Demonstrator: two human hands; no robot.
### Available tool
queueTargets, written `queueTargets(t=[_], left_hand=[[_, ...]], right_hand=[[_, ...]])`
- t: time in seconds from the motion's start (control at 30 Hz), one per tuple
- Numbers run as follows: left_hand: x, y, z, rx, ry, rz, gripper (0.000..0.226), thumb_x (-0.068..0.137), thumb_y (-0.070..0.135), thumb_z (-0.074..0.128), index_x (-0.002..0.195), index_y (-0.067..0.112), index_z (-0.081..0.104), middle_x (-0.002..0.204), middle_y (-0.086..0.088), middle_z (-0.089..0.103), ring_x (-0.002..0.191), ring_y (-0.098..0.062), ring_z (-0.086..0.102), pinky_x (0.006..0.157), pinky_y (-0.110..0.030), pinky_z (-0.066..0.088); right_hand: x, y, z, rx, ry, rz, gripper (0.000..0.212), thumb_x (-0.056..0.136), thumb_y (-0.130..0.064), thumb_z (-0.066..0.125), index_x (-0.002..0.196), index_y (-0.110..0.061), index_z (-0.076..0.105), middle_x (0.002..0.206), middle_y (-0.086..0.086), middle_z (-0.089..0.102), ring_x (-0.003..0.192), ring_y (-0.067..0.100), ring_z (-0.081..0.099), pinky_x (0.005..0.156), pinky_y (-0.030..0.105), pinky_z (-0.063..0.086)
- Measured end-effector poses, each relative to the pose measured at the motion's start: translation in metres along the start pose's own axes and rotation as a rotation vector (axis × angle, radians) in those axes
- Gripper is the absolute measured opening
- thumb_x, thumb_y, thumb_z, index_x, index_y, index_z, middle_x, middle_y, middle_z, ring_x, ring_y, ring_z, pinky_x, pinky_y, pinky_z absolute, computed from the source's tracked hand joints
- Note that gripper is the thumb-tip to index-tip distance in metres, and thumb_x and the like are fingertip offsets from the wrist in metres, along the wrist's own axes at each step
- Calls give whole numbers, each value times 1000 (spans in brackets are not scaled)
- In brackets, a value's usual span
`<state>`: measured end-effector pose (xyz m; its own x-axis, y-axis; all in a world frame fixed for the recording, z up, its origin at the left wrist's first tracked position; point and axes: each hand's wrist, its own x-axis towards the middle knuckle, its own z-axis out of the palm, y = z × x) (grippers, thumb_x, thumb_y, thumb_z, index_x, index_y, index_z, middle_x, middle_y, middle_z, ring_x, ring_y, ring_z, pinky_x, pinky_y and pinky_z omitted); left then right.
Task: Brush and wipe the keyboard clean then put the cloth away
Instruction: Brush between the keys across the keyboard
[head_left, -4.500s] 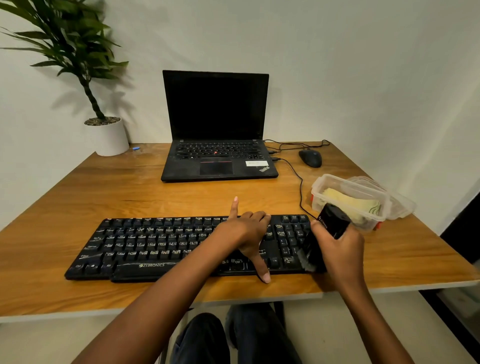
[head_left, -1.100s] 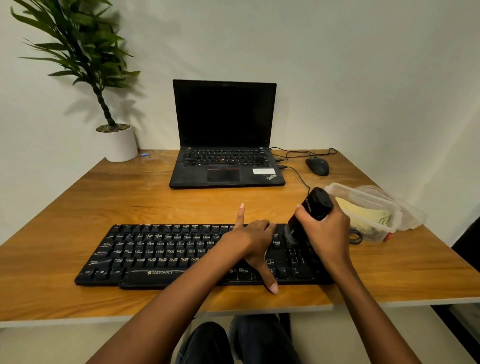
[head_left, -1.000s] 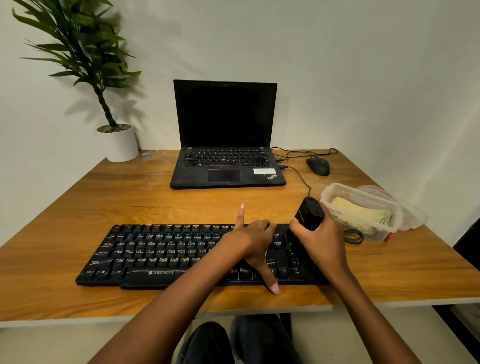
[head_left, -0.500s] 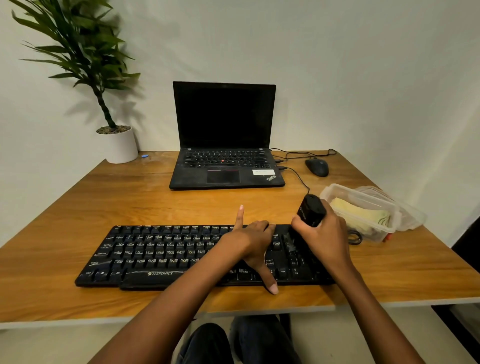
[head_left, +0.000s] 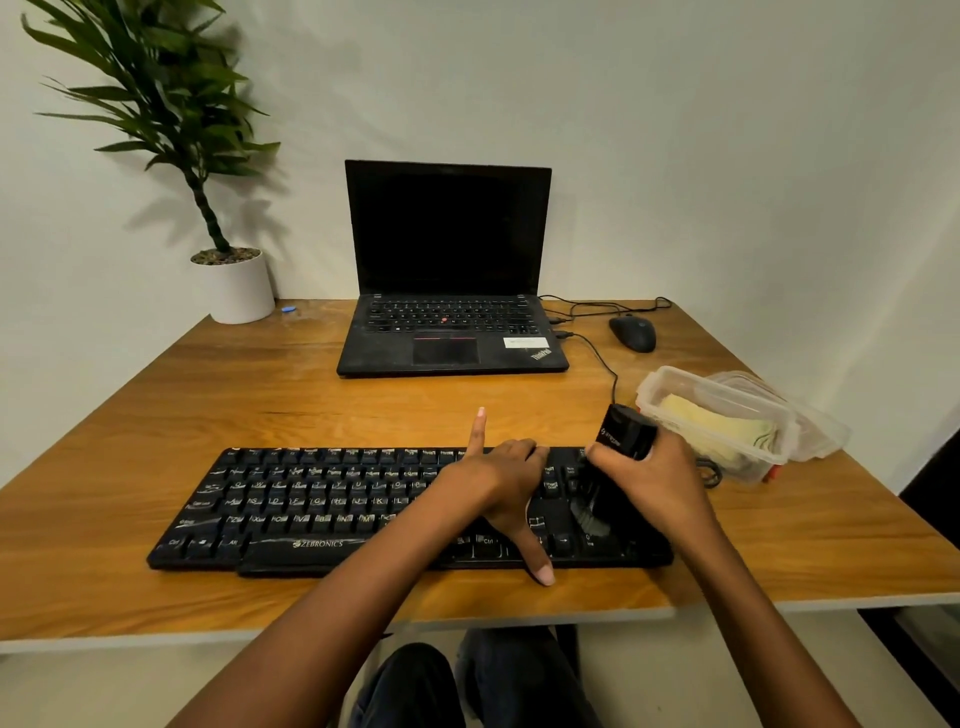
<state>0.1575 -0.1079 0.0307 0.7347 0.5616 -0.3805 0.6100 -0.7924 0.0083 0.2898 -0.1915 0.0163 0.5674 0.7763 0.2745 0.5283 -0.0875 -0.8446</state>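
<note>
Fingers (head_left: 667, 457) of right hand (head_left: 660, 488) curled around black brush (head_left: 623, 434), bristles down on right end of keyboard (head_left: 311, 504). Left hand (head_left: 498, 483) rests on keys, index and thumb spread straight. Yellow cloth (head_left: 717, 434) inside clear container (head_left: 727, 397), just beside keyboard.

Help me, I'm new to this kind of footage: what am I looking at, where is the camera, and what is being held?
No machine here: a person wears one camera on the head, looking down at their own hands. The left hand rests on a black keyboard. The right hand grips a black brush, bristles down on the keyboard's right end. The wooden desk also holds a laptop, a mouse, a potted plant and a clear box with a yellow cloth inside.
</note>
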Motion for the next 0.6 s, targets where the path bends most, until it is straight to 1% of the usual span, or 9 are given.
queueTargets(t=[0.1,0.13,0.23,0.27,0.33,0.37,0.43,0.5,0.6], left_hand=[[0,0,0,12,-1,5,130,65,66,69,149,8,-12,159,-9,-5,146,-22,-8,100,-60,-31],[-1,0,0,8,0,4,130,65,66,69,149,8,-12,159,-9,-5,146,-22,-8,100,-60,-30],[-1,1,-1,5,-6,3,130,66,66,69,149,8,-12,159,-9,-5,146,-21,-9,99,-60,-31],[-1,1,-1,12,-7,3,129,66,66,69,149,8,-12,159,-10,-4,146,-21,-9,99,-60,-32],[-1,1,-1,18,-5,5,129,66,66,68,149,8,-12,159,-10,-4,146,-22,-8,99,-59,-32],[-1,1,-1,15,-3,5,129,66,66,68,149,8,-12,159,-10,-4,146,-22,-8,99,-59,-32],[-1,0,-1,12,1,4,129,66,66,68,149,9,-11,159,-10,-4,146,-22,-8,98,-59,-33],[-1,1,-1,15,1,2,129,66,66,68,149,9,-11,159,-10,-3,146,-22,-8,98,-59,-32],[-1,1,-1,16,-3,2,129,66,66,69,149,9,-11,159,-10,-2,146,-23,-7,98,-60,-32]], right_hand=[[-2,2,-2,34,131,-47,16,77,-24,69,81,-13,58,73,-1,60,69,10,56,61,25,43],[-4,4,-1,10,124,-61,17,77,-24,70,81,-13,58,73,-1,61,70,11,57,61,26,44],[-6,3,-4,-18,19,-17,16,75,-22,71,79,-12,59,73,0,62,71,13,59,62,27,45],[-5,1,-6,8,32,-12,15,75,-21,71,79,-13,59,74,-1,62,72,12,59,62,26,45],[-6,0,-7,35,97,-68,15,76,-22,70,82,-15,58,75,-2,61,73,9,58,63,26,46],[-8,1,-6,22,87,-95,16,77,-23,70,83,-15,58,76,-3,61,73,8,58,62,25,46],[-13,2,-4,-12,-7,-92,16,76,-22,71,83,-14,59,74,-3,62,71,8,59,60,24,46],[-9,0,-8,-43,-93,-39,14,75,-20,72,77,-14,59,73,1,62,70,12,60,61,28,47],[1,-1,-10,-25,-56,-14,14,73,-20,71,76,-13,59,72,2,62,69,15,59,58,26,44]])
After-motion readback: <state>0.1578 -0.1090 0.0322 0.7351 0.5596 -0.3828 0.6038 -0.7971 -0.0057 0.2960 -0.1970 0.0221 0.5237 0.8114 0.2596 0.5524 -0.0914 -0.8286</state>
